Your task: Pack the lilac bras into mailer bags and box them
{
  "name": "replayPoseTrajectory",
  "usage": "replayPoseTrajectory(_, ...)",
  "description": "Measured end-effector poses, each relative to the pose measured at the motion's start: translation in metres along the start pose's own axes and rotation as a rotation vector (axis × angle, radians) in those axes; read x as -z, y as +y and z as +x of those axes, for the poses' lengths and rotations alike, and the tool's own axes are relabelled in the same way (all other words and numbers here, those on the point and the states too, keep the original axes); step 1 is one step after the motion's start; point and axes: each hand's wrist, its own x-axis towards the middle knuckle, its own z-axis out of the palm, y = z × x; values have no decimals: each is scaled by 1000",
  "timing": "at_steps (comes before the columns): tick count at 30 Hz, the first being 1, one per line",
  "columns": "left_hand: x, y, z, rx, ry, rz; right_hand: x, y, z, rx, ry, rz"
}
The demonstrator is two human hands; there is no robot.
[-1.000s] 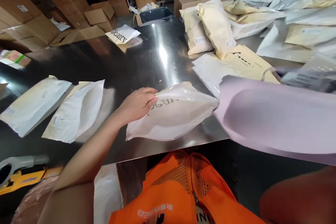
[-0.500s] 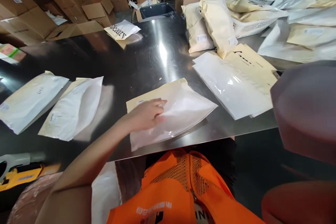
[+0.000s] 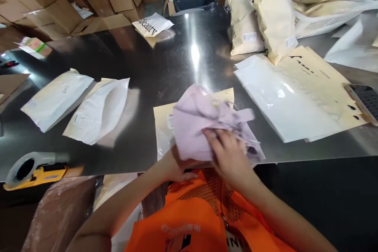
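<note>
The right hand (image 3: 232, 153) lies back up on a bunched, soft lilac fabric item (image 3: 195, 126), fingers bent over it and pointing away from the body; its forearm slants in from the lower right. The left hand (image 3: 177, 167) reaches from the lower left under the fabric's near edge, thumb pointing right, fingers mostly hidden. Whether either hand grips, I cannot tell. The fabric sits over a flat cream-and-white plastic mailer bag (image 3: 162, 120) at the near edge of the shiny metal table (image 3: 165, 63).
</note>
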Motion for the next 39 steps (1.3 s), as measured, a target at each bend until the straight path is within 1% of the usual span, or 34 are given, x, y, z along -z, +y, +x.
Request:
replayPoseTrajectory(2, 0, 10, -11, 59, -43, 14, -15, -7, -2, 78, -58, 26)
replayPoseTrajectory(3, 0, 15, -17, 85, -30, 42, -21, -10, -4, 125, -72, 62)
replayPoseTrajectory(4, -1, 20, -23, 96, 12, 80, -24, -11, -6, 166, -67, 118)
replayPoseTrajectory(6, -1, 29, -35, 73, 149, 147, -22, -10, -12, 211, 13, 294)
replayPoseTrajectory(9, 5, 36, -47, 65, 435, 163, -4, -1, -23, 247, 229, 589)
replayPoseTrajectory(10, 8, 37, -46, 75, 536, 169, 2, 3, -26, 230, 313, 626)
replayPoseTrajectory(11, 12, 36, -43, 83, 630, 188, 7, 7, -29, 194, 382, 612)
replayPoseTrajectory(12, 15, 34, -37, 81, 702, 217, 10, 11, -32, 143, 424, 552)
replayPoseTrajectory(13, 17, 32, -28, 72, 736, 251, 11, 16, -34, 91, 426, 463)
replayPoseTrajectory(14, 18, 28, -17, 60, 729, 287, 9, 20, -35, 49, 379, 366)
replayPoseTrajectory(15, 17, 24, -5, 54, 694, 322, 6, 23, -36, 21, 304, 279)
replayPoseTrajectory(17, 14, 16, 19, 54, 591, 381, -3, 29, -38, 2, 175, 173)
replayPoseTrajectory(19, 10, 8, 36, 63, 508, 404, -11, 32, -41, 12, 146, 151)
replayPoseTrajectory(21, 11, 2, 42, 65, 477, 351, -14, 34, -44, 18, 199, 202)
replayPoseTrajectory(23, 20, -3, 36, 89, 470, 187, -9, 39, -47, -11, 245, 316)
replayPoseTrajectory(25, 35, -8, 24, 140, 436, -89, 0, 47, -47, -104, 304, 488)
replayPoseTrajectory(28, 59, -19, 6, 183, 303, -586, 11, 62, -37, -341, 374, 832)
replayPoseTrajectory(29, 64, -23, 2, 194, 265, -701, 12, 67, -31, -425, 379, 943)
replayPoseTrajectory(30, 68, -28, 1, 212, 243, -761, 12, 72, -25, -502, 370, 1028)
replayPoseTrajectory(31, 70, -32, 2, 249, 235, -755, 11, 76, -19, -568, 353, 1068)
replayPoseTrajectory(32, 70, -36, 5, 300, 246, -682, 9, 79, -13, -616, 333, 1049)
replayPoseTrajectory(34, 66, -38, 13, 397, 317, -396, 4, 82, -4, -637, 320, 869)
replayPoseTrajectory(35, 62, -36, 18, 428, 371, -225, 1, 82, 0, -615, 334, 735)
replayPoseTrajectory(37, 54, -29, 26, 433, 472, 65, -3, 79, 3, -537, 403, 460)
replayPoseTrajectory(39, 46, -18, 30, 404, 562, 228, -2, 71, 2, -474, 513, 237)
